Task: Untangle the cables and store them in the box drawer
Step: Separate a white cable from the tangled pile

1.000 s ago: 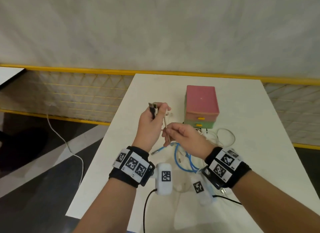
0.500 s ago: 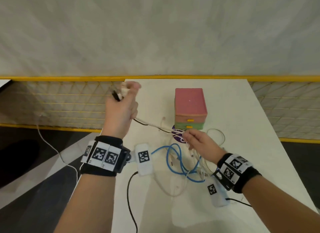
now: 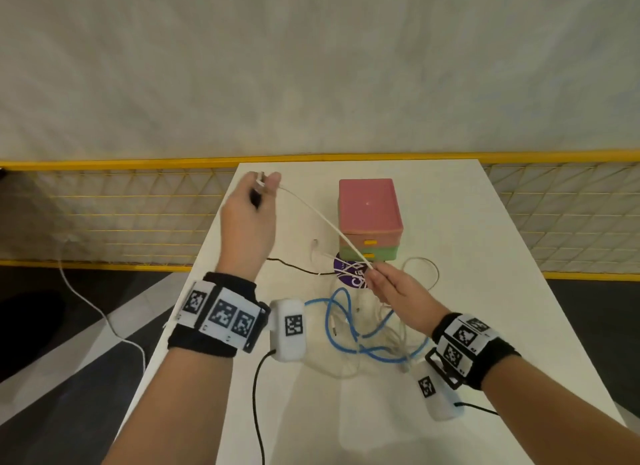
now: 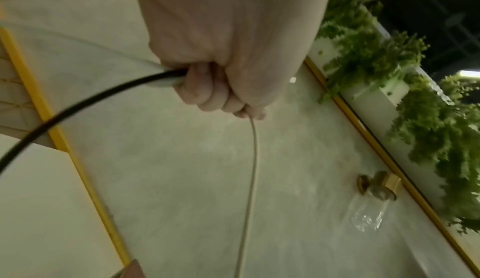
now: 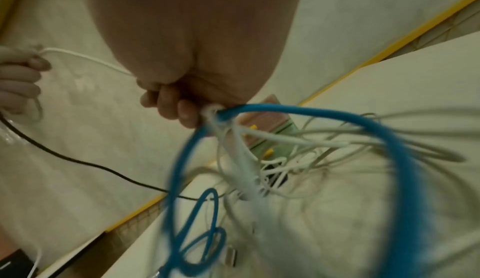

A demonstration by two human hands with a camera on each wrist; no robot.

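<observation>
My left hand [image 3: 256, 201] is raised over the table's far left edge, gripping the ends of a white cable [image 3: 322, 220] and a black cable [image 3: 294, 266]; the left wrist view shows both the white cable [image 4: 250, 171] and the black cable [image 4: 78, 106] leaving the fist. The white cable runs taut down to my right hand [image 3: 388, 284], which grips it just in front of the drawer box [image 3: 369, 215]. The right hand [image 5: 176, 106] also holds a blue cable [image 5: 311, 112] and more white strands. A tangle of blue cable [image 3: 349, 329] and white cables lies below it on the table.
The pink-and-green drawer box has yellow handles, and both drawers look closed. A purple round item [image 3: 349, 274] lies under the cables by the box. The white table [image 3: 485, 257] drops off at left. A yellow railing [image 3: 104, 165] stands behind. A white cord [image 3: 100, 312] trails on the floor.
My hands have pulled apart: the left hand rose up and left with the cable ends, and the white cable stretched taut. The right hand dropped toward the tangle by the box.
</observation>
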